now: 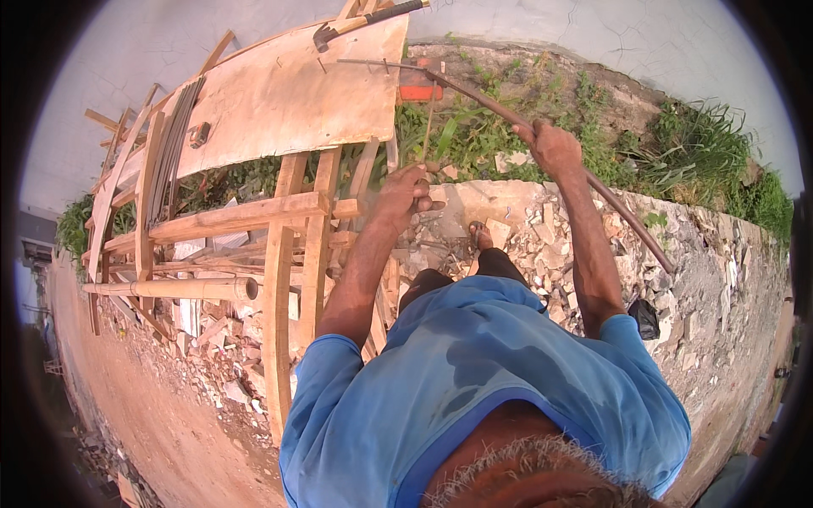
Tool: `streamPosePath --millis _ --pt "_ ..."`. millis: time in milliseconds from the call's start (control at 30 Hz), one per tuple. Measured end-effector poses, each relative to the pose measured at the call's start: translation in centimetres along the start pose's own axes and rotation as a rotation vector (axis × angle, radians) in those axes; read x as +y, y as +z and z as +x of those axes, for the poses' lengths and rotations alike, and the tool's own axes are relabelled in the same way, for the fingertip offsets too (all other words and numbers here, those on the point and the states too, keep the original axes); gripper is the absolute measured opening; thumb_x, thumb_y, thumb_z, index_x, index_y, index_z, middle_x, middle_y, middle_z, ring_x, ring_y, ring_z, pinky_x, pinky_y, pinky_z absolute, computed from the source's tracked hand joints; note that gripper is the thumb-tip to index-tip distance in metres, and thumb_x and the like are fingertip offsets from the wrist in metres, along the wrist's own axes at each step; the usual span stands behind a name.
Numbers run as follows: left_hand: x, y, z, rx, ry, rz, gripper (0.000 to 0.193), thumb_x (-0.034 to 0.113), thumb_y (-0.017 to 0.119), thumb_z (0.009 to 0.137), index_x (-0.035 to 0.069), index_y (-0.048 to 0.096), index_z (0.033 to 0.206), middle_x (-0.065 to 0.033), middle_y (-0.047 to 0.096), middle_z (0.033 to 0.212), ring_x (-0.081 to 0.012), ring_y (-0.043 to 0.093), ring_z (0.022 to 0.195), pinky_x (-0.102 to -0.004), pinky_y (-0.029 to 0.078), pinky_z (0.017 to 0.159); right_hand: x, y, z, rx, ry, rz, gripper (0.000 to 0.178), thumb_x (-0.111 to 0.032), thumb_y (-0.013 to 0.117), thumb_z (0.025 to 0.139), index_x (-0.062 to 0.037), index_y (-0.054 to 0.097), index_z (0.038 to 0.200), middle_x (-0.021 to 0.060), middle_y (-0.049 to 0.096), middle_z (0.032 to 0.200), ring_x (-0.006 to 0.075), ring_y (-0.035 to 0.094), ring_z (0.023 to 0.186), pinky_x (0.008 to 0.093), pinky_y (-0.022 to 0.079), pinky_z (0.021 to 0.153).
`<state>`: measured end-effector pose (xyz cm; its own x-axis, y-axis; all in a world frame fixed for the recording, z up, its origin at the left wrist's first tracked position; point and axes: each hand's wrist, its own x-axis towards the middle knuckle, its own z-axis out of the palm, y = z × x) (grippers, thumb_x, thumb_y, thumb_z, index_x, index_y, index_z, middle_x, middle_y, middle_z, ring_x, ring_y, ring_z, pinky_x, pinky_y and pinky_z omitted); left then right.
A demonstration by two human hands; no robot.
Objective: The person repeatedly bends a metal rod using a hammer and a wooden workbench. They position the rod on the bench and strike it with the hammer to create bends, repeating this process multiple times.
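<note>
My right hand is wrapped round a long brown metal bar, which slants from the upper middle down to the right. The bar's far end meets a thin metal rod at the right edge of a plywood board. One stretch of the rod lies over the board beside upright nails; another runs down towards me. My left hand has its fingers curled at that lower end, closed on the rod. A claw hammer with a black grip rests at the board's far edge.
Wooden beams form a frame under the board, with a bamboo pole across it. Long thin rods and a tape measure lie on the left. Broken rubble covers the ground. An orange-red object sits beyond the board.
</note>
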<state>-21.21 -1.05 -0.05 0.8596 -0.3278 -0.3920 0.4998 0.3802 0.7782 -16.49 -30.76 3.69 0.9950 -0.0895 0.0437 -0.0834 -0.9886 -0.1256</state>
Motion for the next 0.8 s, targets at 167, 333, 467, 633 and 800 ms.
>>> streamPosePath --millis 167,333,467,633,800 --pt "1.2 -2.1 -0.3 0.019 0.011 0.13 0.026 0.021 0.052 0.101 0.001 0.062 0.115 0.0072 0.035 0.059 -0.0092 0.039 0.051 -0.0365 0.055 0.068 -1.2 1.3 -2.1 0.068 0.018 0.085 0.058 -0.058 0.036 0.101 -0.0067 0.063 0.112 0.0197 0.069 0.085 0.0382 0.068 0.081 0.053 0.052 0.072" --pt "1.1 -2.2 0.0 -0.015 0.015 0.081 0.029 0.022 0.053 0.101 0.0 0.062 0.118 0.008 0.036 0.058 -0.0087 0.038 0.049 -0.0399 0.056 0.075 -1.4 0.9 -2.1 0.053 -0.011 0.064 0.054 -0.054 0.037 0.102 -0.0067 0.06 0.115 0.0195 0.069 0.085 0.0389 0.068 0.081 0.0535 0.052 0.072" --pt "2.3 -3.8 -0.3 -0.011 0.039 0.125 0.027 0.019 0.051 0.102 -0.001 0.063 0.115 0.0075 0.035 0.06 -0.008 0.037 0.049 -0.0346 0.058 0.071 -3.7 1.4 -3.8 0.046 0.052 0.038 0.049 -0.047 0.038 0.103 -0.0043 0.06 0.113 0.0206 0.071 0.087 0.0398 0.069 0.085 0.0525 0.054 0.076" --pt "3.2 -5.0 -0.3 -0.053 0.031 0.162 0.026 0.023 0.055 0.101 0.002 0.065 0.112 0.0079 0.036 0.058 -0.008 0.04 0.049 -0.0396 0.056 0.075 -4.8 1.2 -5.0 0.039 0.071 0.115 0.046 -0.043 0.042 0.102 -0.0014 0.06 0.107 0.0225 0.069 0.081 0.0417 0.069 0.081 0.0539 0.053 0.074" --pt "2.6 -3.9 0.0 -0.033 -0.005 0.21 0.024 0.022 0.053 0.101 0.002 0.064 0.11 0.0064 0.038 0.06 -0.0107 0.042 0.052 -0.0383 0.056 0.073 -3.1 0.4 -3.6 -0.044 0.054 0.145 0.046 -0.044 0.043 0.101 -0.0017 0.059 0.106 0.0237 0.069 0.081 0.0438 0.068 0.081 0.0553 0.052 0.074"
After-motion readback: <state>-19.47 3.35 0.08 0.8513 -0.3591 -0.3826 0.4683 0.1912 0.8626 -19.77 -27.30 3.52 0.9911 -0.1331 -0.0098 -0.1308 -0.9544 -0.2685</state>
